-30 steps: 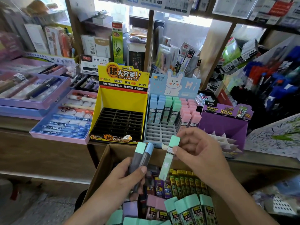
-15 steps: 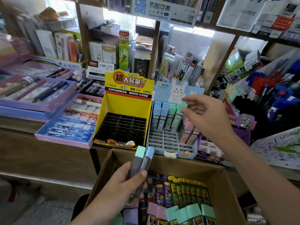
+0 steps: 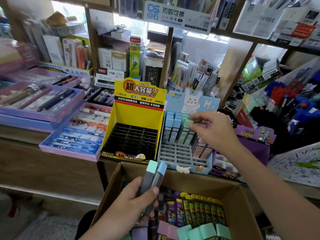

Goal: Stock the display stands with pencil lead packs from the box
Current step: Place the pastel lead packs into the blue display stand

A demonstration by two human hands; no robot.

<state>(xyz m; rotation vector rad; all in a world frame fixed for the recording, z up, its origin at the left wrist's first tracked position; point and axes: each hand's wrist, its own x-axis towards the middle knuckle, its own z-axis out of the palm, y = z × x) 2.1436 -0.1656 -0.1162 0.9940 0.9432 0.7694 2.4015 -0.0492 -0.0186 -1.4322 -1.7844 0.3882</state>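
My left hand grips two grey lead packs, one with a mint cap and one with a blue cap, upright over the cardboard box. My right hand reaches into the blue rabbit display stand and pinches the cap of a mint pack standing in a middle slot. Blue, mint and pink packs fill the stand's back rows; its front slots are empty. The yellow stand to the left has an empty black grid. The box holds several green, purple and mint-capped packs.
A purple stand sits right of the blue one, partly behind my right arm. Trays of pens lie on the wooden counter to the left. Shelves of stationery rise behind, and a pen rack stands at right.
My right hand carried the mint pack up from over the box to the blue stand and set it into a slot. My left hand stayed put with its two packs.
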